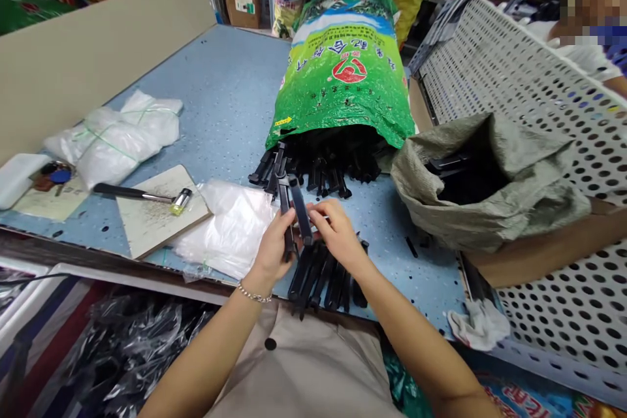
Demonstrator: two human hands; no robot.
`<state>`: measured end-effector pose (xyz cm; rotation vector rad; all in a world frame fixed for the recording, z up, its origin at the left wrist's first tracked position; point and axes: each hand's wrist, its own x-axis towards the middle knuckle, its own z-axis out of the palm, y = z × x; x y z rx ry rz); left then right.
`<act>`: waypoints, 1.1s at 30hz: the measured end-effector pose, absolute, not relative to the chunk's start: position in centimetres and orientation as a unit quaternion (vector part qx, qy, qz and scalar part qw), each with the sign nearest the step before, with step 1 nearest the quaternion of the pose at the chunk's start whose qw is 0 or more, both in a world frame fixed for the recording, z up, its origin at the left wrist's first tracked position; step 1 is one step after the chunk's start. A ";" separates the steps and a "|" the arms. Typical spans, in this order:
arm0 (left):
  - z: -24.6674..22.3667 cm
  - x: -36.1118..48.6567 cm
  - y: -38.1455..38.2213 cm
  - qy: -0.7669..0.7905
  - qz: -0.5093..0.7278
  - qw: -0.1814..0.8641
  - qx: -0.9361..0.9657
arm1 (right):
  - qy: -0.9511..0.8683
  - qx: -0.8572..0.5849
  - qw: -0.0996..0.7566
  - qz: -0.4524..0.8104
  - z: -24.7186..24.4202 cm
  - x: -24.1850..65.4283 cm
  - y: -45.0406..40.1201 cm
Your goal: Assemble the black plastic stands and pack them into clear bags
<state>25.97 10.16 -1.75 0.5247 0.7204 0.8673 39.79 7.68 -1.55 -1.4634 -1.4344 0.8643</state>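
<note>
Two hands pinch: left hand (270, 249) and right hand (339, 233) hold one black plastic part (300, 209), light and stiff; grip at mid-length.

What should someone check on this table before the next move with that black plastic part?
Hands: the left hand and right hand both hold the black plastic part: ok.
Pile: the black plastic pieces below the hands lie together on the blue table: ok.
Strays: a loose black piece lies apart from the pile: not ok.
Mallet: the yellow-tipped mallet rests on its board, away from the hands: ok.
Sack: how many pieces lie inside the grey woven sack: cannot tell.
</note>
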 end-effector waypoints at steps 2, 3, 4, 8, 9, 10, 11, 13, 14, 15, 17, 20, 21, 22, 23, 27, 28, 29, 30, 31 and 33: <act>-1.2 25.9 9.7 0.360 0.385 0.797 0.295 | -0.605 -0.625 0.432 0.239 -0.7 40.9 7.3; -0.9 25.8 9.4 0.375 0.376 0.783 0.324 | -0.629 -0.627 0.414 0.200 -0.2 41.4 7.4; -0.8 25.6 9.1 0.387 0.366 0.770 0.351 | -0.661 -0.621 0.388 0.164 0.1 41.9 7.6; -0.4 25.0 8.5 0.414 0.346 0.703 0.463 | -0.766 -0.595 0.242 0.014 0.9 42.9 9.6; -0.4 24.9 8.6 0.422 0.346 0.678 0.492 | -0.777 -0.592 0.215 -0.005 1.0 42.9 10.1; -0.5 24.8 8.7 0.429 0.349 0.653 0.518 | -0.783 -0.590 0.195 -0.011 1.1 42.9 10.5; -0.6 24.6 8.9 0.434 0.355 0.631 0.536 | -0.785 -0.593 0.179 -0.005 1.3 42.8 10.7; -0.8 24.3 9.3 0.440 0.371 0.613 0.541 | -0.773 -0.614 0.159 0.026 1.5 42.4 10.4; -0.8 24.2 9.5 0.442 0.380 0.616 0.529 | -0.767 -0.621 0.154 0.048 1.5 42.0 9.9; -0.9 24.1 9.7 0.447 0.389 0.622 0.511 | -0.769 -0.618 0.150 0.068 1.5 41.6 9.1; -1.0 24.0 9.9 0.463 0.397 0.638 0.471 | -0.799 -0.577 0.148 0.087 0.8 40.5 7.1; -1.2 24.1 10.0 0.480 0.374 0.658 0.444 | -0.846 -0.505 0.158 0.065 -1.0 38.9 4.1; -1.3 24.0 10.0 0.483 0.363 0.659 0.447 | -0.854 -0.492 0.160 0.063 -1.6 38.7 3.5; -1.5 23.8 10.0 0.485 0.352 0.657 0.457 | -0.858 -0.484 0.156 0.069 -2.0 38.7 3.1; -1.7 23.5 10.1 0.489 0.337 0.650 0.474 | -0.860 -0.481 0.147 0.086 -2.3 38.9 3.0; -2.8 21.8 10.0 0.526 0.199 0.563 0.605 | -0.781 -0.592 0.110 0.163 -2.4 41.7 5.7; -3.2 21.5 9.7 0.538 0.152 0.531 0.637 | -0.733 -0.652 0.113 0.158 -2.5 42.6 7.0; -3.6 21.4 9.2 0.546 0.112 0.501 0.662 | -0.681 -0.709 0.118 0.142 -2.6 43.4 8.5; -4.1 21.6 8.7 0.552 0.087 0.478 0.678 | -0.632 -0.755 0.124 0.122 -2.8 44.1 10.0; -4.5 21.9 8.1 0.555 0.078 0.462 0.687 | -0.592 -0.788 0.128 0.106 -3.1 44.7 11.5; -5.2 22.7 7.0 0.560 0.093 0.446 0.692 | -0.544 -0.818 0.147 0.113 -3.7 45.5 14.1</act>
